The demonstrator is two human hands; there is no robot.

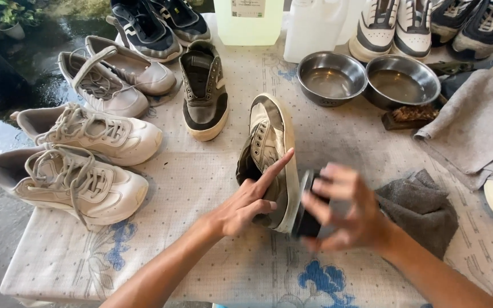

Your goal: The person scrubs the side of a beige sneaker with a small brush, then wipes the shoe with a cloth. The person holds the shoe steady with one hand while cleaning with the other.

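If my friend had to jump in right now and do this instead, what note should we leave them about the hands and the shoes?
Left hand: steadies the grey shoe, tipped on its side mid-table, forefinger stretched along it.
Right hand: grips a dark round brush against the shoe's pale sole edge; blurred.
Nearby: dark grey cloth by the right hand, two metal bowls behind, the matching shoe upright.
Done: cannot tell how much of the sole is clean.
Left: probably the matching shoe.
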